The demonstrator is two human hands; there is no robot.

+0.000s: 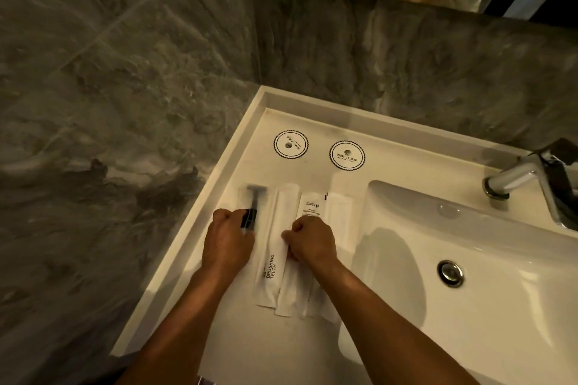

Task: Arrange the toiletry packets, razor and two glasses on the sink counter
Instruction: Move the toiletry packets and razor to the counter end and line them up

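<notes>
Several white toiletry packets lie side by side on the white sink counter, left of the basin. One long packet reads "BRUSHING TEETH". A dark razor in clear wrap lies at the left end of the row. My left hand rests on the razor's handle with fingers curled over it. My right hand pinches the edge of a white packet in the middle of the row. Two round paper coasters sit farther back. No glasses are in view.
The basin with its metal drain fills the right side. A chrome tap stands at the back right. Dark marble walls close in the counter on the left and behind it. The counter's raised rim runs along the left.
</notes>
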